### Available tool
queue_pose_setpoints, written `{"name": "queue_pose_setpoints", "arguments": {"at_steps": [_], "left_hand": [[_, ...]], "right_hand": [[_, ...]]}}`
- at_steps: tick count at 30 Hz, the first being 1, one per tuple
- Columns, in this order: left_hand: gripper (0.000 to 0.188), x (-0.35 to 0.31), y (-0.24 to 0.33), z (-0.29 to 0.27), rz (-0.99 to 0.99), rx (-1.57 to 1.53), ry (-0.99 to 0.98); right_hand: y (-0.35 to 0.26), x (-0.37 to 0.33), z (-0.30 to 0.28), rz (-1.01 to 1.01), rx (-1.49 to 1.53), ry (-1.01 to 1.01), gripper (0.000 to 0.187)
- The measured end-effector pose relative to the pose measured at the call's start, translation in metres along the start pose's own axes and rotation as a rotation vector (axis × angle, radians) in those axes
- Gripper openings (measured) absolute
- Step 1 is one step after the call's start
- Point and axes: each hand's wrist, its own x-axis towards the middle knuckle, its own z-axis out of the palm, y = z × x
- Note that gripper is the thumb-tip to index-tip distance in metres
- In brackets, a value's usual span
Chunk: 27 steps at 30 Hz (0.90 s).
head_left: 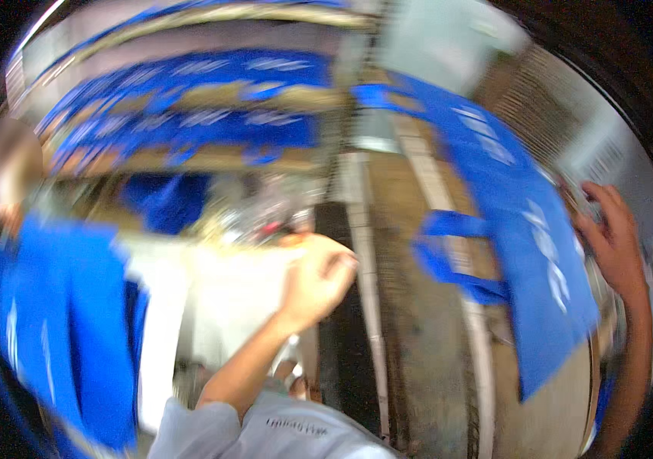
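A flat blue fabric bag (518, 206) with white print and loop handles lies on the long table at right. My right hand (609, 241) is beyond the bag's right edge, its fingers apart and bent, with nothing visible in them. My left hand (317, 279) is raised over the dark strip left of the table, in front of a pale work surface (235, 283). Its fingers look curled but are smeared by motion. I see no object in it.
At left stands a person in blue (66, 306), near the pale surface. Behind, blue printed bags (273, 130) lie in rows on another table. A shiny, blurred heap (246, 210) sits past my left hand. Pale rails (372, 329) run along the brown table (426, 359).
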Motion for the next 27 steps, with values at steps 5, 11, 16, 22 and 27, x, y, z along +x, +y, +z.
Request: {"name": "queue_pose_setpoints", "arguments": {"at_steps": [5,11,16,22,27], "left_hand": [[0.021,-0.159,0.010,-0.089,-0.257,0.131,-0.317],[0.036,-0.243,0.130,-0.284,-0.267,1.008,0.341],[0.050,-0.248,0.105,-0.380,-0.441,1.625,0.174],[0.022,-0.191,0.005,-0.405,-0.840,1.766,-0.613],[0.035,-0.166,0.028,-0.448,-0.526,1.586,-0.323]], "right_hand": [[-0.169,0.009,0.051,-0.762,-0.054,-0.077,0.049],[-0.345,-0.041,0.041,-1.259,-0.095,-0.200,0.059],[-0.423,-0.076,0.066,-1.570,0.119,-0.130,0.046],[-0.489,-0.137,0.101,-1.512,0.336,-0.235,0.031],[-0.467,-0.181,0.159,-1.219,0.548,-0.601,0.035]]}}
